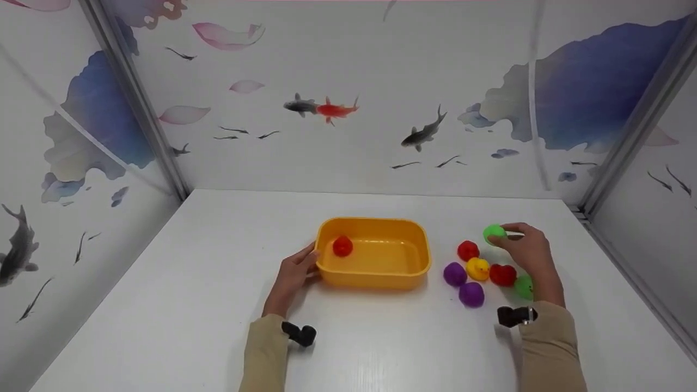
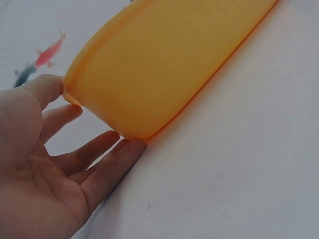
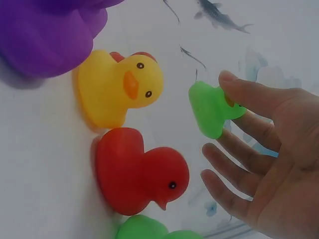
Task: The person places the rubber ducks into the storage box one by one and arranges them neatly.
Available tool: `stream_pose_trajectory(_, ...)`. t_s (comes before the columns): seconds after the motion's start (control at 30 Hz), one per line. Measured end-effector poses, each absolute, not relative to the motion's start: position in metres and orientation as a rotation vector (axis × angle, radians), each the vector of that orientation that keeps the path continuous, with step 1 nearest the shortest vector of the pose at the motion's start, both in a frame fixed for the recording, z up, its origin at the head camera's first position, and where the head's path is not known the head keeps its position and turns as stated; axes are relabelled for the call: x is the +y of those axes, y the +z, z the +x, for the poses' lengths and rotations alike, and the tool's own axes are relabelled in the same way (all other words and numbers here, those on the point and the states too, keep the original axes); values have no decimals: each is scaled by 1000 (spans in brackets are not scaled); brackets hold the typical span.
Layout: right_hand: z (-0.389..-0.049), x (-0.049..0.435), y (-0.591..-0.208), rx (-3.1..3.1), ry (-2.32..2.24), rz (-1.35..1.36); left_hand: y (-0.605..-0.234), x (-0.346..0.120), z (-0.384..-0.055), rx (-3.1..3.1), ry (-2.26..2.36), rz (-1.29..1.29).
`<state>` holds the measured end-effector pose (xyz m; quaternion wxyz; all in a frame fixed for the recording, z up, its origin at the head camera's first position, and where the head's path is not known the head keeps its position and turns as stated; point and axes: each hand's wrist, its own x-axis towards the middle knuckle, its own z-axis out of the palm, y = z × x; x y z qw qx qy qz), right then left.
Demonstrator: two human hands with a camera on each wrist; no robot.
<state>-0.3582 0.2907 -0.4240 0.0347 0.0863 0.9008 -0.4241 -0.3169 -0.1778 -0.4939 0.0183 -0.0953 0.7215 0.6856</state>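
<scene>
My left hand (image 1: pixel 294 275) is at the left end of a yellow plastic tub (image 1: pixel 375 280), its extended fingers (image 2: pixel 112 167) touching the outer wall low down and the thumb up at the rim. Inside the tub, towards the left, lies a red rubber duck (image 1: pixel 342 246). Over on the right, my right hand (image 1: pixel 527 247) pinches a light green rubber duck (image 3: pixel 207 109) between thumb and fingers, raised above the table. Below that hand stand a yellow duck (image 3: pixel 119 89) and a red duck (image 3: pixel 142 172).
Around the yellow duck on the table are two purple ducks (image 1: pixel 471 294), another red duck (image 1: pixel 468 251) and a green duck (image 1: pixel 524 287) partly hidden by the right wrist. White panels (image 1: pixel 348 65) painted with fish close off the back and sides of the table.
</scene>
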Motion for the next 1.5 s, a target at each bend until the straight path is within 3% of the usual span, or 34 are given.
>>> stream_pose_trajectory(1.5, -357, 188, -400, 2606, -1535, 28, -492, -176, -317, 2238, 2100, -322)
